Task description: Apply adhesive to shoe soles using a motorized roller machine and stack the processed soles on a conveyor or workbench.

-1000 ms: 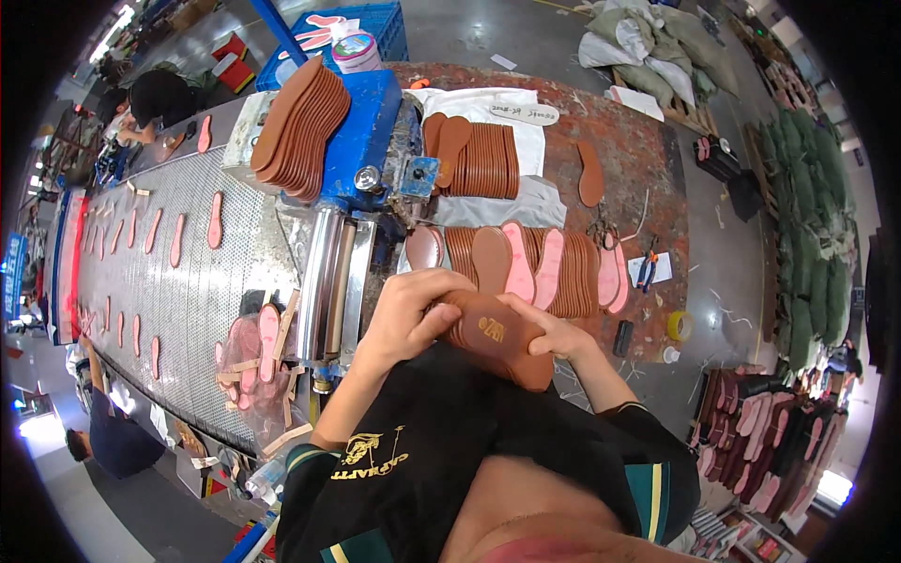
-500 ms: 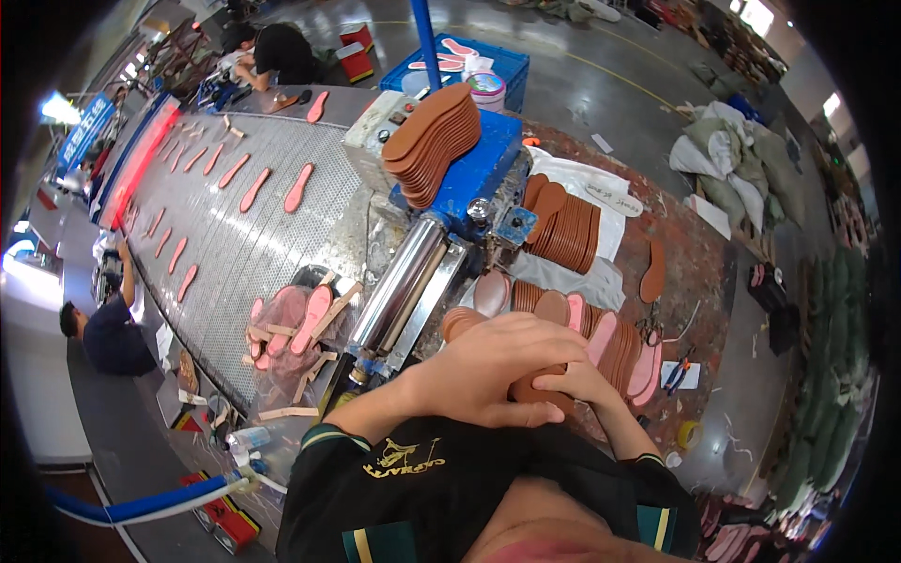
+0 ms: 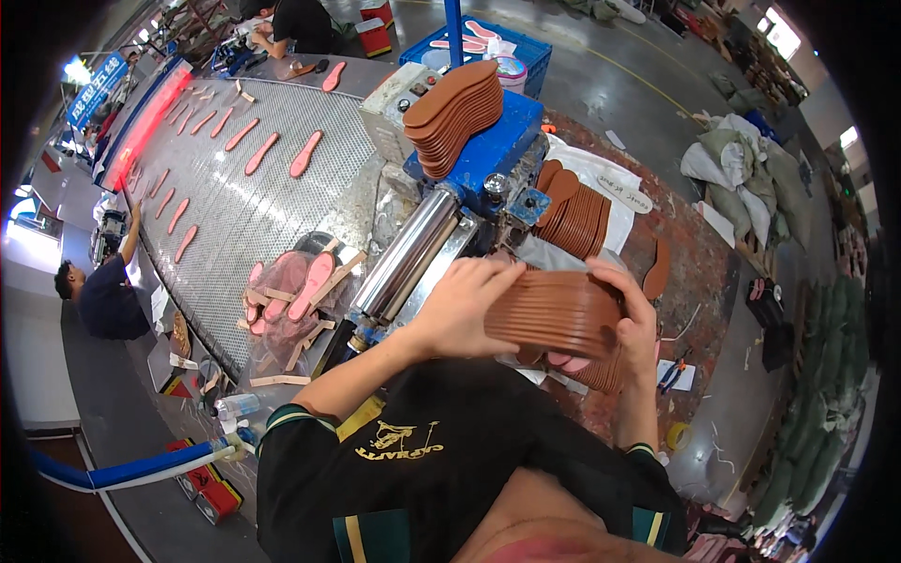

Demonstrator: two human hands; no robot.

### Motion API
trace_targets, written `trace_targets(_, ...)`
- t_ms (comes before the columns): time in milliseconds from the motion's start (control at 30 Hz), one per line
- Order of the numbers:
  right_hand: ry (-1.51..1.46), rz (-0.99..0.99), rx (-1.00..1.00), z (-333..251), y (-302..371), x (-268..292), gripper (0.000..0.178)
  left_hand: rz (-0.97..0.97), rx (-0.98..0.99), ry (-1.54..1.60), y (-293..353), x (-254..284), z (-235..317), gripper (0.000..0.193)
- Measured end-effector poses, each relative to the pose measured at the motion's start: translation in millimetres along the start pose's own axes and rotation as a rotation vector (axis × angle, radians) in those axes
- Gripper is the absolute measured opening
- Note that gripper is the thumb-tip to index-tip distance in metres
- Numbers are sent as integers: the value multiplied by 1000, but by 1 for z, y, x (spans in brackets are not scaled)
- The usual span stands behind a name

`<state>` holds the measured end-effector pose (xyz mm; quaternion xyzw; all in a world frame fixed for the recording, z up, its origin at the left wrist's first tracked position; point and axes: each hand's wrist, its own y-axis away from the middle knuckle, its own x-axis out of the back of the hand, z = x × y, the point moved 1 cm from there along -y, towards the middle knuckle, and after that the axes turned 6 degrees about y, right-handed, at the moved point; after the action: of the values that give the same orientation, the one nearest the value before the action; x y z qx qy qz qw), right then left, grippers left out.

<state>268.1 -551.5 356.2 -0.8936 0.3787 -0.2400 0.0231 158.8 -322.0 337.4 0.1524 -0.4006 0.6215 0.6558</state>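
Between my two hands I hold a thick stack of brown insoles (image 3: 558, 314), turned on its side above the worktable. My left hand (image 3: 465, 308) grips its left end, and my right hand (image 3: 631, 314) wraps round its right end with the thumb toward me. Beneath it, partly covered, more brown insoles (image 3: 598, 375) and a bit of pink show. Just beyond my left hand is a roller machine with a shiny metal roller (image 3: 410, 251). Another pile of brown insoles (image 3: 457, 117) rests on the machine's blue top, and a further row of brown insoles (image 3: 575, 220) lies behind my hands.
Left of the machine, a mesh conveyor (image 3: 282, 202) carries several pink insoles. A plastic bag of pink insoles (image 3: 298, 286) with wooden strips sits near my left forearm. At right on the table are pliers (image 3: 672, 375) and yellow tape (image 3: 678, 434). Two people work beyond the conveyor.
The stack has come up off the table and is now held sideways between both hands. My hands have moved apart, the right one going up and right.
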Motion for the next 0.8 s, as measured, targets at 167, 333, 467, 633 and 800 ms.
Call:
trace_targets(167, 184, 216, 278, -37, -10, 7, 80, 361, -57, 98, -11, 10, 7, 87)
trace_targets(333, 371, 301, 285, -67, -3, -16, 82, 523, -137, 33, -27, 39, 4, 85)
trace_targets(467, 369, 229, 451, -57, 1, -23, 87, 586, -16, 86, -28, 43, -10, 92)
trace_targets(633, -395, 463, 223, -18, -28, -37, 125, 561, 253, 736, -36, 25, -30, 90)
trace_targets(800, -497, 312, 80, 5, -72, -35, 120, 236, 382, 934, -36, 8, -11, 92)
